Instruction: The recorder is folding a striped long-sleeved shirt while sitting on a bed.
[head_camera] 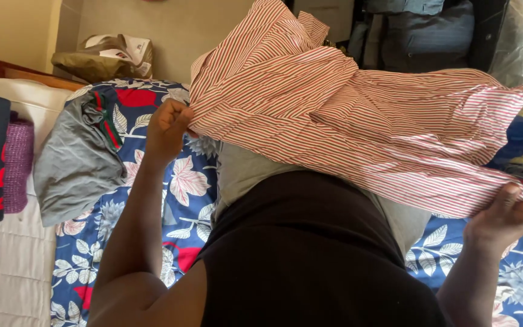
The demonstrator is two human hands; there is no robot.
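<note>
here, striped shirt [358, 121] stretched between left hand [166, 130], right hand [503, 218].

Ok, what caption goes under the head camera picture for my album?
Left hand and right hand hold up a red-striped shirt over a floral bedsheet.

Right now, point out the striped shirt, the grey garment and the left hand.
striped shirt [358, 115], head view, middle of the cloth.
grey garment [74, 163], head view, its centre.
left hand [166, 130], head view, back of hand.

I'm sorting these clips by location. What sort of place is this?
Most likely a bedroom at home: a bed under a blue floral bedsheet, folded clothes lying on it, and both hands holding up a red-striped shirt.
</note>
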